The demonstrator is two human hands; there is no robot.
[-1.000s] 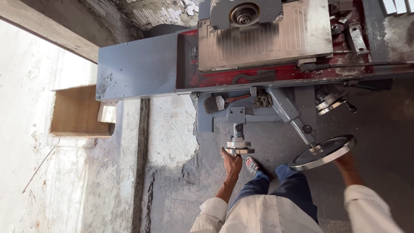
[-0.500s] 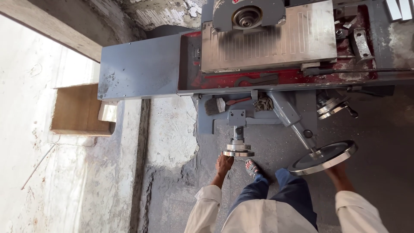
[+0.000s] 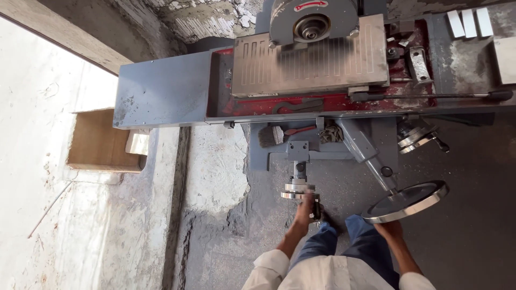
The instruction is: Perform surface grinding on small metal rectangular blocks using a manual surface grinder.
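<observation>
We grip rigid steel handwheels: left hand (image 3: 304, 208) closed on the small handwheel (image 3: 299, 191), right hand (image 3: 388, 229) under the large handwheel (image 3: 406, 201) rim.

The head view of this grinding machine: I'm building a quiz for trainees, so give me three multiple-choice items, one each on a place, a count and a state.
1. Where does the brush with dark bristles lie?
A. on the ledge below the red trough
B. on the floor
C. on the ribbed plate

2. How many pale flat bars lie at the top right?
A. one
B. three
C. five

3. What does the left hand do?
A. hangs free
B. grips the small steel handwheel
C. holds the brush

Key: 1 A, it rests beside the red-handled tool; 2 B, three lie side by side; 3 B, fingers close at its handle.
</observation>
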